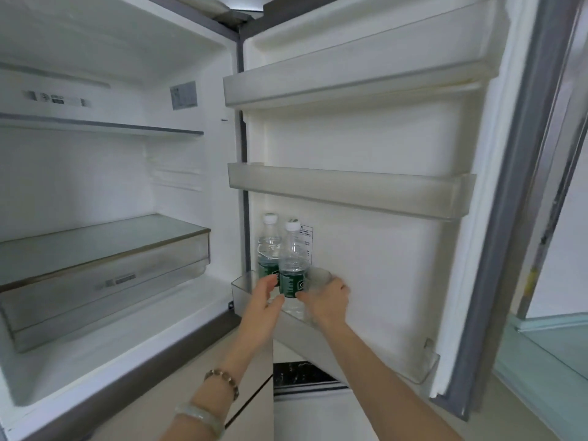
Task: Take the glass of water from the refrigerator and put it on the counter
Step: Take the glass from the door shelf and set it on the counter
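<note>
The refrigerator stands open, with its door (381, 249) swung to the right. A clear glass of water (319, 276), blurred, stands in the bottom door bin (423, 374), just right of the front bottle. My right hand (326, 302) is wrapped around the glass from below and behind. Whether the glass is lifted off the bin floor cannot be told. My left hand (264, 302) has its fingers apart at the left side of the front water bottle (292, 265) and holds nothing.
A second water bottle (269, 246) stands behind the front one in the same bin. Two bare door shelves (350, 186) hang above. The fridge interior has a glass shelf over a drawer (105, 281). A pale glassy surface (547, 342) lies right of the door.
</note>
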Action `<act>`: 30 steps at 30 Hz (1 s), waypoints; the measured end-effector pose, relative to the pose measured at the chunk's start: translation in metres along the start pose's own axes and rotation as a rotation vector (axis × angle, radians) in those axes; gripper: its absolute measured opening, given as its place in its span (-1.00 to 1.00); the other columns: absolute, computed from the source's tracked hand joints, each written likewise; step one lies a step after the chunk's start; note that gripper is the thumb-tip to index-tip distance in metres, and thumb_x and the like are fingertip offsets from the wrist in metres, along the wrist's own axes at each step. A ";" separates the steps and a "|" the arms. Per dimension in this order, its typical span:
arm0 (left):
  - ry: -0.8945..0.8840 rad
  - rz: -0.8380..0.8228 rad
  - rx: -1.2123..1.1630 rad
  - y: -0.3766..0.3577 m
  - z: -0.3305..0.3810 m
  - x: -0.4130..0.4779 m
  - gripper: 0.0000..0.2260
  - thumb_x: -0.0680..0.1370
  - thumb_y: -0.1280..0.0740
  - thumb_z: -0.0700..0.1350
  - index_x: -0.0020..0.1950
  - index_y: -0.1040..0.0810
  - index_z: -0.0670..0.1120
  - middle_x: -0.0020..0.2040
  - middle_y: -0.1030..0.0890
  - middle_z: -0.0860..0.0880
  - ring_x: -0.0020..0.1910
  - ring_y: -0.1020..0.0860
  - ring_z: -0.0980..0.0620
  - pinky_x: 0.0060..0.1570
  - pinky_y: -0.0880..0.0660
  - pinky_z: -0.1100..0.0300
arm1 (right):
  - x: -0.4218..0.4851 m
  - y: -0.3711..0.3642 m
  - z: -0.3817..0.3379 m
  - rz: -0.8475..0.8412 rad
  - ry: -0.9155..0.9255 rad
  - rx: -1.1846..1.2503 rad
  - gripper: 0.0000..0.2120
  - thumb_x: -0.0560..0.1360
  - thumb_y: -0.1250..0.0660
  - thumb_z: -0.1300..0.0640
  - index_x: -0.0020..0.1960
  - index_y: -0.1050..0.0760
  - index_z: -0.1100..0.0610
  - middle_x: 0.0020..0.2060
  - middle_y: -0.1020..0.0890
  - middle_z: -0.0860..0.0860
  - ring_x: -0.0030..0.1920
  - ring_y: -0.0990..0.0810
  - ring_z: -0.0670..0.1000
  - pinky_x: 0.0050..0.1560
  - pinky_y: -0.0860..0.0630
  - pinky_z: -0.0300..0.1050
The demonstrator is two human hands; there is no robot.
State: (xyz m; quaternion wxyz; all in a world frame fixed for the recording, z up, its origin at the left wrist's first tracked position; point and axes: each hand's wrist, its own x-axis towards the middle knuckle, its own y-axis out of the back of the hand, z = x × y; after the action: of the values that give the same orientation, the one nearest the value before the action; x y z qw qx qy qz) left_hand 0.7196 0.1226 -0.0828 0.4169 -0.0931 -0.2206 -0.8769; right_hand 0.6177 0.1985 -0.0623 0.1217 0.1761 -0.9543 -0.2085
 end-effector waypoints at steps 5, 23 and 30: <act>0.007 -0.098 -0.086 -0.006 0.004 0.012 -0.68 0.60 -0.19 -0.26 0.35 -0.38 -0.10 0.27 -0.48 0.00 0.27 -0.45 0.06 0.17 -0.33 0.32 | 0.005 -0.003 0.002 0.049 0.019 -0.070 -0.24 0.29 -0.52 0.08 0.31 -0.21 0.33 0.27 -0.36 0.26 0.22 -0.44 0.27 0.21 -0.43 0.11; 0.344 -0.271 -0.474 -0.028 0.024 0.031 -0.63 0.61 -0.21 -0.06 0.39 -0.35 -0.12 0.32 -0.45 -0.02 0.31 -0.43 -0.01 0.36 -0.33 0.13 | -0.004 0.070 -0.035 0.101 0.100 0.087 -0.47 0.15 -0.51 0.03 0.00 -0.35 0.15 -0.16 -0.51 -0.04 -0.09 -0.62 0.15 -0.09 -0.60 0.09; 0.592 -0.445 -0.809 -0.019 0.055 0.013 -0.47 0.58 -0.20 0.14 0.34 -0.41 -0.26 0.25 -0.56 -0.27 0.22 -0.56 -0.21 0.25 -0.47 -0.08 | -0.037 0.103 -0.056 -0.015 0.200 0.159 -0.58 0.22 -0.52 0.10 -0.02 -0.40 0.05 -0.10 -0.54 -0.05 -0.16 -0.54 -0.08 -0.30 -0.45 -0.26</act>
State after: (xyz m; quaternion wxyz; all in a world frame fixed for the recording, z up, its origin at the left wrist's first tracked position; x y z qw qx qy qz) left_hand 0.6956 0.1496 -0.0359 0.1966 0.0539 0.2465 -0.9475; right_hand 0.6392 0.2801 0.0267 0.2003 0.2120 -0.9497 -0.1143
